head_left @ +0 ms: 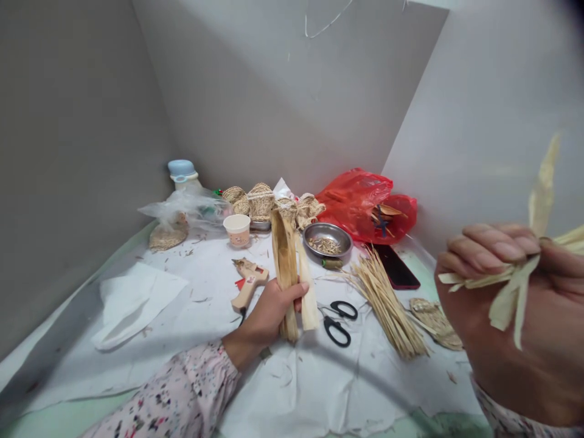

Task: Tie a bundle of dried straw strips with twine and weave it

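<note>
Near the middle, my left hand (274, 307) is closed around dried corn husks (285, 274), a folded brownish piece and a paler strip held upright. Raised at the right edge, close to the camera, my right hand (515, 292) pinches several pale husk strips (541, 188); one points up, and short ends hang below the fingers. Beside the left hand lie black-handled scissors (337, 325) on the right and a beige hot glue gun (250, 283) on the left. A bundle of thin dried strips (387, 304) rests between the two hands.
White paper (173, 340) covers the table. Farther back stand a paper cup (237, 230), a metal bowl (327, 239) with small scraps, woven pieces (261, 202), a red plastic bag (358, 204) and a blue-lidded bottle (182, 173). A dark phone (395, 267) lies at right. Grey panels enclose the table.
</note>
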Tool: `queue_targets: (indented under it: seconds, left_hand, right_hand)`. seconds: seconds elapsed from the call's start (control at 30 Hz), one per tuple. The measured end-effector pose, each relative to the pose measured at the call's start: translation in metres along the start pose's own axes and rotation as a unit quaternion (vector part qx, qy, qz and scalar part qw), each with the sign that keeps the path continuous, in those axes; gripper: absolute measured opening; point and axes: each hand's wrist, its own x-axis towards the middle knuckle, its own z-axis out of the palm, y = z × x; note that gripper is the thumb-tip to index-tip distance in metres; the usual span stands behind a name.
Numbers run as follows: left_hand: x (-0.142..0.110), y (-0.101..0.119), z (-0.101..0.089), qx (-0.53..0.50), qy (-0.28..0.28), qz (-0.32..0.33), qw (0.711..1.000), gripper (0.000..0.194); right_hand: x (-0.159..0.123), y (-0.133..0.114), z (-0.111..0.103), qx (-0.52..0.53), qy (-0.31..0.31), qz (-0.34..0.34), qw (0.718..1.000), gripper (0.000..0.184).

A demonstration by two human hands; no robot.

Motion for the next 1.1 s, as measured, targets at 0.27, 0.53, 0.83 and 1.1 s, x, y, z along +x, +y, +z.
queue_targets:
  seconds: [0.27,0.53,0.83,1.1]
  left_hand:
    - [0.000,-0.001,-0.002,-0.002,-0.020,0.031,0.999,0.031]
    - [-0.004,0.001,0.005,0.006,-0.028,0.019,0.999,0.024]
    - [-0.003,-0.001,0.004,0.022,-0.032,0.014,0.999,0.028]
    - [-0.005,-0.001,0.005,-0.054,-0.096,-0.014,0.994,0.030]
  right_hand:
    - [0.005,0.078,-0.030,-0.156,-0.020,0.223,0.962,0.013]
    - [-0.018,0.141,-0.063,-0.221,-0.102,0.339,0.909,0.032]
    - [-0.019,0.146,-0.067,-0.319,-0.084,0.315,0.890,0.031]
    - [-0.021,0.142,-0.069,-0.232,-0.129,0.321,0.909,0.036]
